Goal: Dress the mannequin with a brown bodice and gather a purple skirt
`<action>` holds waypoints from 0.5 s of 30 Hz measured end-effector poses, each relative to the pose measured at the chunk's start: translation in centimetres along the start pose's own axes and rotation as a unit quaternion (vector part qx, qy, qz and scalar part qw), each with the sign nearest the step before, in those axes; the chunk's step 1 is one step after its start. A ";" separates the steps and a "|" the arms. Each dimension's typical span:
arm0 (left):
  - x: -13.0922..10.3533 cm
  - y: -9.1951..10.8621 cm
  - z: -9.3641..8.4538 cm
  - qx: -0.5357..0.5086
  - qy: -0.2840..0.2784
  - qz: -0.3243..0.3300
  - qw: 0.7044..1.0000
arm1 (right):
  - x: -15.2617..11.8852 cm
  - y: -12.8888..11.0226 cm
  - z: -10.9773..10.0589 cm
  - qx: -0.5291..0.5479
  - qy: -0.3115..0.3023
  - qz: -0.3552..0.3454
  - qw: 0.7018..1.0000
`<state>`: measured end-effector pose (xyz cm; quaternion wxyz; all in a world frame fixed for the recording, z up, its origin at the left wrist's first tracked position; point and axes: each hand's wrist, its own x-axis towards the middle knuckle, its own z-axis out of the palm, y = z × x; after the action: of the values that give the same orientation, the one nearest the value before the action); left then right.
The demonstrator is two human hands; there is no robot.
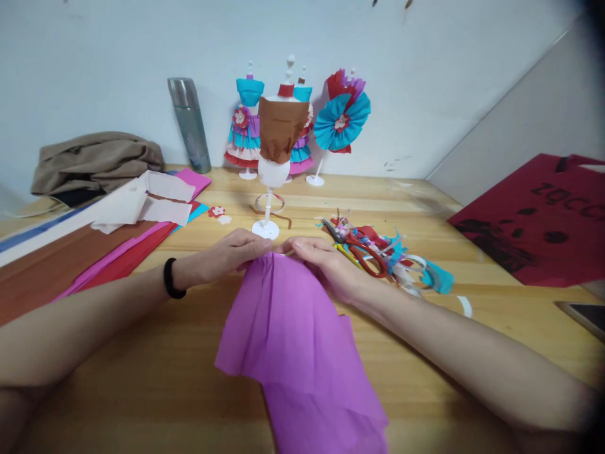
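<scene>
Pinched between the thumb and fingers of both hands was the top edge of a wide sheet of thin purple paper point(293, 321). The left hand point(231, 252), with a black band point(172, 280) on its wrist, nipped it on one side. The right hand point(314, 255) nipped it close by, the two thumbs almost meeting. Some right fingers were hidden, so I could not tell how hard they pressed. The paper hung down loose over the light wooden table point(416, 407). I could not tell if it was one piece or two.

Little folds were bunched up near the left hand, but the part by the right hand was mostly smooth, so the folding looked only partly done.

Just past the hands stood a small white doll form in a puffy brown paper top point(283, 123). Its top half looked done. Below that, the white hips and pole were bare, so the low half looked undone.

Behind it, by the wall, stood a doll form in a bright blue top and frilly skirt point(248, 126), another partly hidden, and one with a big blue paper flower point(343, 120). Those looked more finished.

Red-handled scissors point(380, 273) lay in a messy heap of coloured paper scraps point(397, 249) on the right.
</scene>
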<state>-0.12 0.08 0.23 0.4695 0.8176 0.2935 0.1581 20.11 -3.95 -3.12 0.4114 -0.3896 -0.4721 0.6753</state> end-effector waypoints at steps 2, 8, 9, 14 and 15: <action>0.0 0.0 0.0 -0.004 0.005 -0.001 1.000 | 0.0 -0.1 0.0 -0.005 0.005 -0.001 1.000; -0.3 0.0 0.1 -0.022 0.001 0.000 1.000 | -0.1 -0.5 0.3 -0.014 0.000 0.006 1.000; -0.3 0.1 0.1 -0.019 0.004 -0.003 1.000 | -0.1 -0.5 0.4 -0.010 0.001 0.008 1.000; -0.5 0.1 0.2 -0.005 0.009 -0.016 1.000 | -0.1 -0.5 0.4 -0.010 0.008 0.009 1.000; -0.5 0.0 0.2 -0.007 0.007 -0.019 1.000 | -0.1 -0.6 0.5 -0.014 0.008 0.009 1.000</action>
<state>-0.39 -0.40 0.09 0.4758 0.8075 0.3114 0.1570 19.85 -4.09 -2.42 0.4041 -0.4049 -0.4744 0.6691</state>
